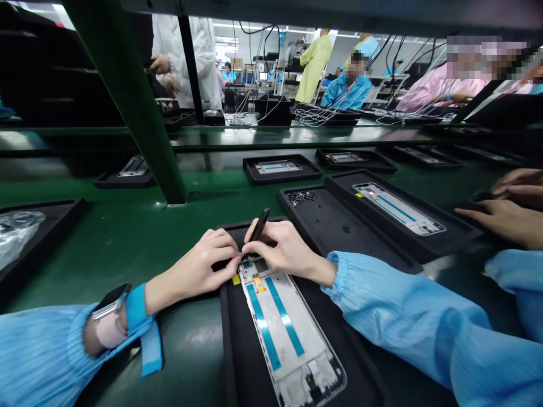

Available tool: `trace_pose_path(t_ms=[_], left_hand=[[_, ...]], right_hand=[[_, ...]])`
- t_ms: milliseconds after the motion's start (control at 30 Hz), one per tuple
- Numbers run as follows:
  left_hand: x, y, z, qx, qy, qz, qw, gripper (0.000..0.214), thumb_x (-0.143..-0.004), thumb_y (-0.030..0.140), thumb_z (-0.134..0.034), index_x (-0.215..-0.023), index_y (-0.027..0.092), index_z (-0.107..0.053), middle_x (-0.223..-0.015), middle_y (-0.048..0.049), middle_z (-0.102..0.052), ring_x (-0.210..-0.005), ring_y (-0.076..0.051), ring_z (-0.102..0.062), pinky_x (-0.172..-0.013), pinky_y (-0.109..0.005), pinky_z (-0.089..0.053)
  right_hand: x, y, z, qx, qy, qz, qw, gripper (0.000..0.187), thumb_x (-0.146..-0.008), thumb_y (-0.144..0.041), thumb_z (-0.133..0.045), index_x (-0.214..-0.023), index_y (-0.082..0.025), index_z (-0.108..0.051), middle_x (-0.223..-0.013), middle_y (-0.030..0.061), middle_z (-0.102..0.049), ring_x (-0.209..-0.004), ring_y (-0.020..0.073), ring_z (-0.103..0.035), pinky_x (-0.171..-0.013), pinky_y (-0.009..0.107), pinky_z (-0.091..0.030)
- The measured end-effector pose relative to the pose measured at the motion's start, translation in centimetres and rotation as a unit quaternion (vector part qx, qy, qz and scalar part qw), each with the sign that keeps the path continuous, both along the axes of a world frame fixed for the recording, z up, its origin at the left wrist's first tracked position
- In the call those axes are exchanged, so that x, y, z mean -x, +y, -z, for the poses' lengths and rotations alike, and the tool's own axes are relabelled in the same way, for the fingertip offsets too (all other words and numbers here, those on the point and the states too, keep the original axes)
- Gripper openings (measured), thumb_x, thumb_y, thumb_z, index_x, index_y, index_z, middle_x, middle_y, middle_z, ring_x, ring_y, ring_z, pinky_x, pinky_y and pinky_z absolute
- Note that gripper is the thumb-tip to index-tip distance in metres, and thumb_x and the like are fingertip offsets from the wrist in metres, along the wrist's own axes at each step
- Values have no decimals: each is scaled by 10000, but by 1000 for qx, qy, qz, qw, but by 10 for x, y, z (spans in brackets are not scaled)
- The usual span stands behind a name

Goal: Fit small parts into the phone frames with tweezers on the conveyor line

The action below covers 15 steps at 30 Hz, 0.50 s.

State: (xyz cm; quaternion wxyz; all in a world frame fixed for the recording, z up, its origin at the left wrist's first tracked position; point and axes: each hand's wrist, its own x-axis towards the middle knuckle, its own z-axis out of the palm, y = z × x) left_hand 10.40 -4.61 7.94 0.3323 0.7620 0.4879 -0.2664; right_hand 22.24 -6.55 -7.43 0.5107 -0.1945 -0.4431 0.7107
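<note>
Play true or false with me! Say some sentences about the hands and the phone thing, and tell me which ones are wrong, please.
1. The right hand holds a black pen-like tool. True.
2. The left hand is at the far end of the phone frame. True.
3. The two long strips on the frame are red. False: the strips are blue.
4. The watch is worn on the right arm. False: the watch is on the left arm.
5. Small bits lie in a black tray on the right. True.
6. The person's sleeves are yellow. False: the sleeves are light blue.
</note>
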Motion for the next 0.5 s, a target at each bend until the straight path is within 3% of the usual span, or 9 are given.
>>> trace_pose_path(t_ms=[100, 200, 333, 500], left_hand=[[-1, 0, 0, -5, 0, -6, 1000, 203, -860, 145, -462, -740, 154, -626, -791, -46, -626, -787, -154, -540, -729, -296, -387], [-1, 0, -1, -7, -2, -7, 1000, 207, -859, 146, -459, -738, 154, -627, -785, -44, -628, -792, -157, -546, -742, -297, -391], [-1, -2, -1, -3, -4, -16, 1000, 181, -856, 146, -474, -767, 151, -632, -784, -39, -624, -800, -155, -545, -787, -310, -392], [3, 1, 1, -4, -3, -9, 1000, 202, -868, 161, -458, -763, 147, -630, -790, -52, -618, -800, -159, -544, -781, -319, -404]], right_hand=[[-1, 2, 0, 122, 31, -46, 991, 87, -791, -190, -573, -717, -154, -543, -633, -12, -600, -552, 113, -610, -521, 196, -472], [-2, 2, 0, 172, 39, -65, 982, 96, -785, -203, -572, -714, -158, -525, -616, -15, -593, -529, 116, -619, -488, 192, -480], [-2, 0, 3, 146, 26, -63, 987, 100, -792, -203, -573, -713, -160, -530, -630, -12, -590, -543, 112, -609, -508, 197, -477], [1, -2, 2, 38, -15, -8, 999, 108, -792, -191, -579, -692, -153, -568, -673, 8, -596, -606, 116, -573, -588, 217, -448]])
